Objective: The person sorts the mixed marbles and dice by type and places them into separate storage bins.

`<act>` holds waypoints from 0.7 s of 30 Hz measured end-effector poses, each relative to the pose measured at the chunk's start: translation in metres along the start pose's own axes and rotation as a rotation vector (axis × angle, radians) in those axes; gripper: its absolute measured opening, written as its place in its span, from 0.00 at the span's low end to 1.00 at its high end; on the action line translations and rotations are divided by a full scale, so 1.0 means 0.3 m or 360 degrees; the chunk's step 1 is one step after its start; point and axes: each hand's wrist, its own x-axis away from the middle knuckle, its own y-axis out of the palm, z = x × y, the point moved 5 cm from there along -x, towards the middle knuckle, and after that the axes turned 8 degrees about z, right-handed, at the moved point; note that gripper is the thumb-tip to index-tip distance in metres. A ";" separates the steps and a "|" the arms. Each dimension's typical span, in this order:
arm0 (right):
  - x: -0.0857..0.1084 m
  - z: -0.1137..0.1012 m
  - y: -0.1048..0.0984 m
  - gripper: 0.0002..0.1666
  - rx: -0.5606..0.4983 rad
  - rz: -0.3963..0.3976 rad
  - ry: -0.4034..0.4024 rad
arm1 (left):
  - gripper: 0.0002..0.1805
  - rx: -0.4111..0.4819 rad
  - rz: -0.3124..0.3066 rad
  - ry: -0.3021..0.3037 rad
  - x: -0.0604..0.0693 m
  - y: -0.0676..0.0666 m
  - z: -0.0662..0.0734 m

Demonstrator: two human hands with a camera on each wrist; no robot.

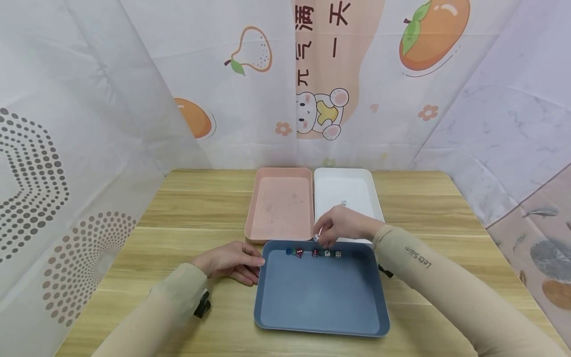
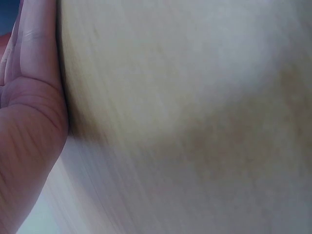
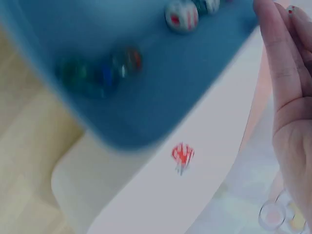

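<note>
In the head view, my right hand pinches a white die above the far rim of the blue tray. A row of small pieces lies along that tray's far side: a blue marble, red dice and white dice. Blurred green marbles show in the right wrist view. My left hand rests on the table at the tray's left side, its thumb touching the rim. The left wrist view shows only part of that hand and the tabletop. Within the white tray lies a die.
A pink tray stands behind the blue one, left of the white tray. All three are on a wood-grain table. Printed curtains hang behind the table and along both sides.
</note>
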 end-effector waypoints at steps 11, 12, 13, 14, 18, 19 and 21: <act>-0.003 0.131 -0.201 0.11 -0.0115 0.0333 0.0169 | 0.18 -0.0002 0.0011 -0.0003 0.001 -0.001 0.000; -0.002 0.145 -0.213 0.11 -0.0116 0.0352 0.0189 | 0.18 0.0000 0.0010 -0.0005 0.000 -0.001 -0.001; -0.001 0.158 -0.224 0.12 -0.0120 0.0367 0.0206 | 0.18 0.0002 0.0011 -0.0005 0.000 -0.001 -0.003; 0.000 0.171 -0.234 0.13 -0.0129 0.0384 0.0230 | 0.18 0.0003 0.0010 -0.0007 -0.001 -0.002 -0.004; 0.007 0.212 -0.263 0.16 -0.0135 0.0421 0.0306 | 0.17 0.0012 0.0003 -0.0010 -0.003 -0.002 -0.007; 0.008 0.220 -0.268 0.17 -0.0127 0.0424 0.0320 | 0.17 0.0011 0.0003 -0.0010 -0.003 -0.002 -0.007; 0.009 0.234 -0.276 0.18 -0.0118 0.0428 0.0349 | 0.17 0.0011 0.0002 -0.0012 -0.002 -0.001 -0.006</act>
